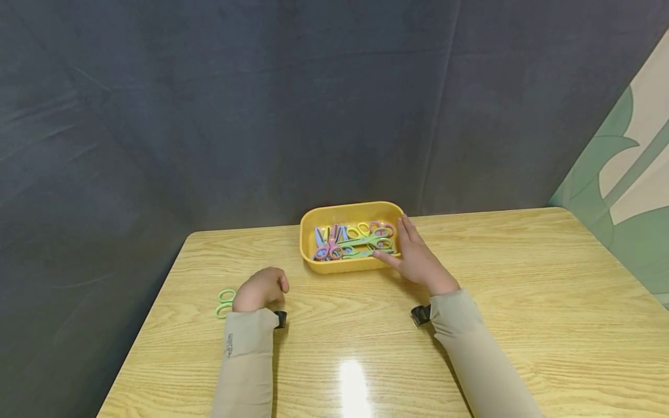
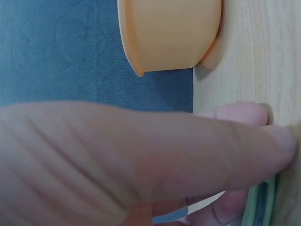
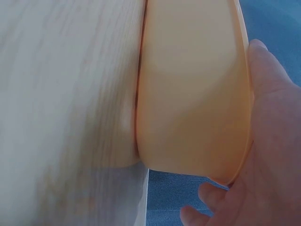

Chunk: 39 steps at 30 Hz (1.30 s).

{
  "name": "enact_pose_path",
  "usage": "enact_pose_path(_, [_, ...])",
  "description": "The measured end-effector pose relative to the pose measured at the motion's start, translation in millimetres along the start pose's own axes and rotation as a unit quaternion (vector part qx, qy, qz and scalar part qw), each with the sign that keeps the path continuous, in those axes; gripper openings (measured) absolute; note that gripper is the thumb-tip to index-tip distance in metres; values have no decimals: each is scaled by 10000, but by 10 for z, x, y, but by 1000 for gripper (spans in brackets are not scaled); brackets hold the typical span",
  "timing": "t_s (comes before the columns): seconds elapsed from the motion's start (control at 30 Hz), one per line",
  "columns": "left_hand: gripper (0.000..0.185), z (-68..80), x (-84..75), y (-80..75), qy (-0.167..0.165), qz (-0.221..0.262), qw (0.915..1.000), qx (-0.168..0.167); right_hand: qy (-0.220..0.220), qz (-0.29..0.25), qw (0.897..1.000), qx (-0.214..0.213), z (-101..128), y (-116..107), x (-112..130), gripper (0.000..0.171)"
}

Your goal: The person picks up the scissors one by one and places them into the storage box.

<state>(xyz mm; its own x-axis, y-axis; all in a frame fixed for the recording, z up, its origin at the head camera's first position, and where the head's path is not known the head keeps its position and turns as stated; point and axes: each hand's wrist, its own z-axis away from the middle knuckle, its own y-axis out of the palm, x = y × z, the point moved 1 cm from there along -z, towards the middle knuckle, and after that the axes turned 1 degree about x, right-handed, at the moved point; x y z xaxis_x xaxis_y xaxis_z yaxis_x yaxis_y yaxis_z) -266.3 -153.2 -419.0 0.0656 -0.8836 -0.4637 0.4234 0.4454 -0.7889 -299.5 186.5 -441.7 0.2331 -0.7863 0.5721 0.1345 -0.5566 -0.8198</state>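
Note:
My right hand (image 1: 418, 261) rests on the near right corner of a yellow plastic tray (image 1: 334, 267). The thumb lies on its front rim, and the fairly straight fingers lie along its right end. Inside the tray are pink scissors (image 1: 333, 241), green scissors (image 1: 371, 238), and several more in blue and yellow. My left hand (image 1: 258, 288) is low over the table with fingers bent down, at another pair of green scissors (image 1: 226, 296). Those handles show left of the hand. In the left wrist view, the thumb partly covers the green scissors (image 2: 259, 207), hiding whether the fingers pinch them.
The wooden table (image 1: 324, 325) runs back to a dark blue curtain (image 1: 313, 104), with the tray close to that far edge. A green and cream patterned wall (image 1: 622, 157) stands beyond the right side. Dark wrist cameras (image 1: 421, 315) sit under both sleeves.

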Motion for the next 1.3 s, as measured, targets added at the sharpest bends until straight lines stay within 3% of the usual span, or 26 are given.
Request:
enact_pose_path(0.33, [13,-2,24,-2,38,37,9999,-134,9,-37,10000,21,7,-9,13,110])
enact_pose_path(0.67, [20,31,103,-43,-85,240,9996,-136,73,-33,9999,80,3,-14,9,110])
enact_pose_path(0.9, [17,30,194,-61,22,446,9988,-210,77,-78,9999,97,4,-16,14,111])
enact_pose_path(1.13, [14,9,238,-74,442,451,9975,-318,67,-44,9999,60,4,-16,12,110])
enact_pose_path(1.3, [12,-10,247,-68,452,460,9973,-339,74,-69,9999,61,9,-15,15,110])
